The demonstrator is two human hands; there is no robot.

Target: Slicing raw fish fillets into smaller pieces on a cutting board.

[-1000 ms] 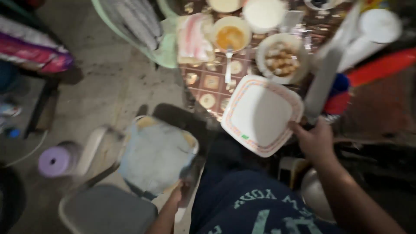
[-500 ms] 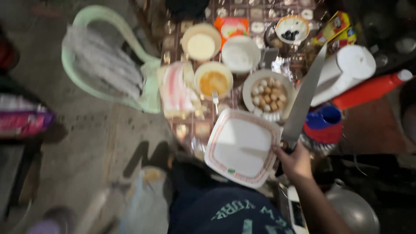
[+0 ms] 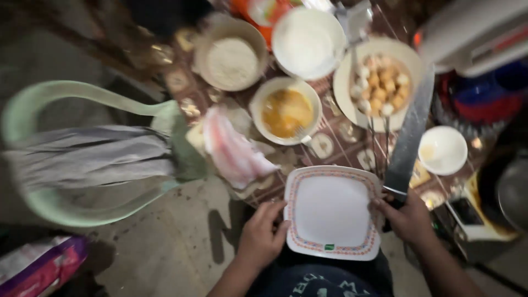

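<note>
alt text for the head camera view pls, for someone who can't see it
Seen from above, both hands hold a square white plate with a patterned rim; the right hand also grips a large knife, the left hand the opposite edge. Beyond are bowls of food on a patterned table.

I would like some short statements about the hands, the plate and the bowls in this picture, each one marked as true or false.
1. The left hand touches the edge of the square plate. True.
2. The square plate is full of food. False: its white middle is bare.
3. The right hand holds a large knife with the blade pointing away from the person. True.
4. The bowl of yellow liquid stands on the green plastic chair. False: it stands on the patterned table, to the right of the chair.
5. The dish of small round pieces lies beyond the square plate. True.
</note>
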